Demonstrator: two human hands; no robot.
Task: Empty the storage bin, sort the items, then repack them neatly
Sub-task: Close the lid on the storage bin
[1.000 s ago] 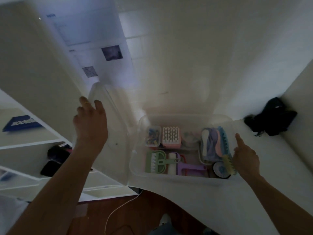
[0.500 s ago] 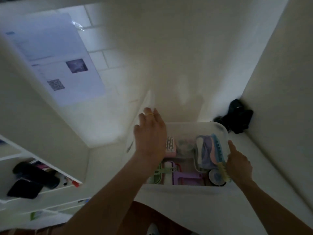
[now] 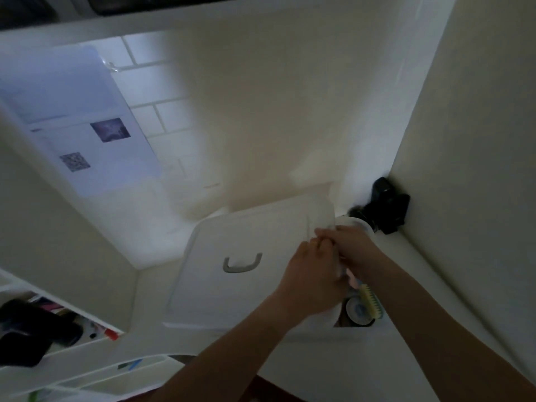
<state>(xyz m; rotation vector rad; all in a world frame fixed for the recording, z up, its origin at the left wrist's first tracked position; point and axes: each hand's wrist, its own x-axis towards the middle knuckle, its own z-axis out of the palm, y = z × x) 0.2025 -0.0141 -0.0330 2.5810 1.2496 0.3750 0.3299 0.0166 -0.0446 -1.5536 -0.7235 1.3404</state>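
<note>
My two hands met at the right edge of the white lid (image 3: 249,256), which lay flat over most of the storage bin (image 3: 362,333) on the white table (image 3: 377,367). My left hand (image 3: 311,281) rested on the lid's right side with the fingers bent toward that edge, and my right hand (image 3: 352,246) came in just beyond it, its fingers curled at the same spot so that the fingertips of both hands were touching or nearly so. Whether either hand actually gripped the lid's rim, or something small between them, I could not tell, since the fingers hid one another in the dim light.

The lid's grey handle (image 3: 243,264) sat left of my hands, near the lid's middle. Only the bin's right end stayed uncovered, to the right of the lid and below my right wrist. There I could see a yellow-bristled brush (image 3: 371,301) with a bit of pink at its upper end, and beside it a round dark roll, perhaps tape (image 3: 357,311).

Past the lid's far right corner, in the corner of the walls, lay a black bundle (image 3: 387,206). Left of the lid, a printed sheet (image 3: 84,132) hung on the tiled wall, and lower left stood white shelves (image 3: 58,352) with dark items.
</note>
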